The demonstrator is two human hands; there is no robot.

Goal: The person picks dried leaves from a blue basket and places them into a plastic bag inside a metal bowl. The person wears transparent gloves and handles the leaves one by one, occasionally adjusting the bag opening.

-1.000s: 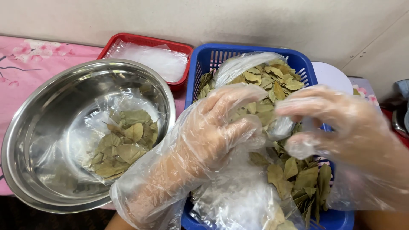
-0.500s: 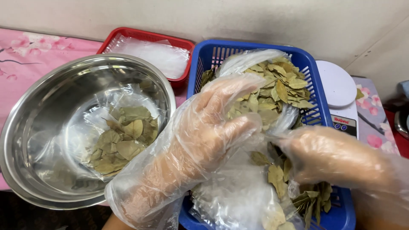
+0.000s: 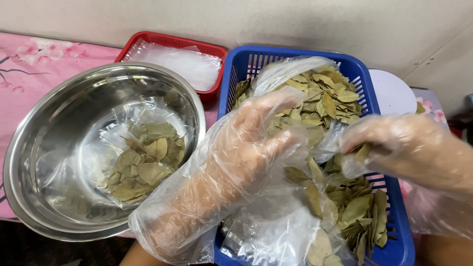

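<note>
While I am reaching over the blue basket [image 3: 389, 246], my left hand [image 3: 246, 148], in a loose plastic glove, is lying flat and unclenched on the clear bag [image 3: 286, 74] that lines it, fingers spread and gripping nothing. It seems to be pressing the film down so the bag is staying wide at the mouth and the leaves [image 3: 325, 98] are lying exposed. My right hand [image 3: 394, 143], gloved too, is pinching a small bunch of those dried leaves between thumb and fingers, just above the heap at the near side of the basket. More leaves are spilling loose over the bag's edge onto the basket floor, close to that hand. To my left a steel bowl [image 3: 44, 148] is sitting on the pink flowered tabletop [image 3: 29, 64], touching or nearly touching the basket, with a smaller bag of leaves [image 3: 143, 162] lying open inside it, near enough for short reaches. Behind the bowl a red basket [image 3: 148, 39] is holding flat clear bags, kept within arm's reach. A white round lid or plate [image 3: 391, 91] is peeking out behind the blue basket.
</note>
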